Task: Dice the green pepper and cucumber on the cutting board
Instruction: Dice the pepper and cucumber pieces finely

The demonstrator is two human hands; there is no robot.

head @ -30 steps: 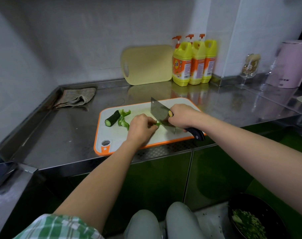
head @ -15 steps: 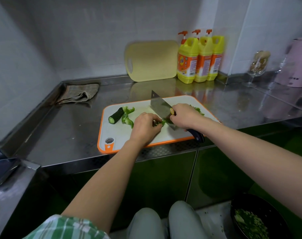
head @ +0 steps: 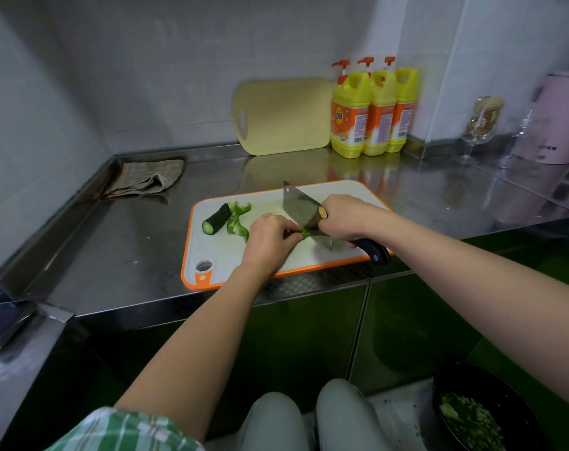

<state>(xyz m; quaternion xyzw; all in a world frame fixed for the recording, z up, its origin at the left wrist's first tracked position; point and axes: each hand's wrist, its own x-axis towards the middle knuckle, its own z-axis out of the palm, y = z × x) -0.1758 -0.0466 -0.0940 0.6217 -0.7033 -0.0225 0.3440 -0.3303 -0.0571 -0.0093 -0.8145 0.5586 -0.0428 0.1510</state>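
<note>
A white cutting board with an orange rim lies on the steel counter. On its left part rest a dark cucumber piece and loose green pepper strips. My left hand presses a green pepper piece to the board, fingers curled. My right hand grips the cleaver by its dark handle. The blade stands right beside my left fingers, its edge down on the pepper.
A yellow cutting board leans on the back wall beside three yellow detergent bottles. A folded cloth lies at the back left. Glasses and a pink appliance stand at the right. A black bowl of diced greens sits below.
The camera view has shifted slightly. The cleaver keeps chopping at the pepper piece under my left hand; both hands stay in nearly the same spot on the board.
</note>
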